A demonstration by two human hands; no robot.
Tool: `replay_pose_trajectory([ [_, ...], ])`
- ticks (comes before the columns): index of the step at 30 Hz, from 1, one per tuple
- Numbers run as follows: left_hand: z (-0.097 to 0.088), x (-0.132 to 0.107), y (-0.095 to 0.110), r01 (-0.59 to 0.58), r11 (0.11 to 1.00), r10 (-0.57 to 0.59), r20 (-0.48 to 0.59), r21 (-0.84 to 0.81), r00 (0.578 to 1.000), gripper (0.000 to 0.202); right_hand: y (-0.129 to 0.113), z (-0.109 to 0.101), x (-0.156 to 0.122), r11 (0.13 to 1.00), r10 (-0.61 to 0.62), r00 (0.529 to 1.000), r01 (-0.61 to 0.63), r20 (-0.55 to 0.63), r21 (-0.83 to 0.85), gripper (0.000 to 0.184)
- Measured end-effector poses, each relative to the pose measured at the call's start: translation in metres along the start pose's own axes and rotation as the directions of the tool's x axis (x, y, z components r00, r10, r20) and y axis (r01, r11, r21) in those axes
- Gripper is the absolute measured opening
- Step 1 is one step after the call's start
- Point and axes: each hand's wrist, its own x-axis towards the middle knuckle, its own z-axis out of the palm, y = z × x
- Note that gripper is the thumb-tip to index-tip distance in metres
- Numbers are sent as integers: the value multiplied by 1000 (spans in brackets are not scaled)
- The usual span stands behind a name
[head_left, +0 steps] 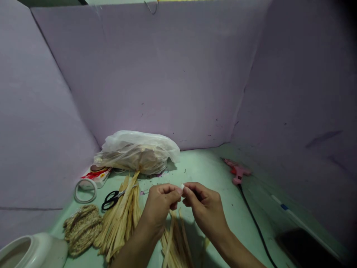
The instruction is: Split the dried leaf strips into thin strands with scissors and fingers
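One small white scrap (182,185) is pinched between the fingertips of the left hand (160,203) and the right hand (205,208), just above the green table (206,163). It seems light, thin and easily torn, so the edges are best to hold. Dried straw strips (122,219) lie underneath, with scissors (111,199) to the left.

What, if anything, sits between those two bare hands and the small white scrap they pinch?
Nothing visible does. The left hand and right hand both appear to pinch the small white scrap directly at their fingertips. The pale dried straw strips lie lower on the green table, not between them.
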Motion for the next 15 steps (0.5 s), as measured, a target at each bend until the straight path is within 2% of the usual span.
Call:
replay_pose_trajectory([
  [3,0,0,-1,62,993,-56,66,-99,996,19,-4,2,1,979,137,989,-143,50,144,21],
  [6,-2,1,0,18,1000,-17,48,-12,999,21,-5,3,0,959,198,975,-213,96,187,21],
  [10,-4,3,2,-32,995,31,11,97,999,21,-5,2,-2,973,203,972,-214,121,86,22],
  [15,-6,4,-1,56,998,-55,68,-12,996,21,-3,1,-1,983,183,972,-185,147,2,26],
])
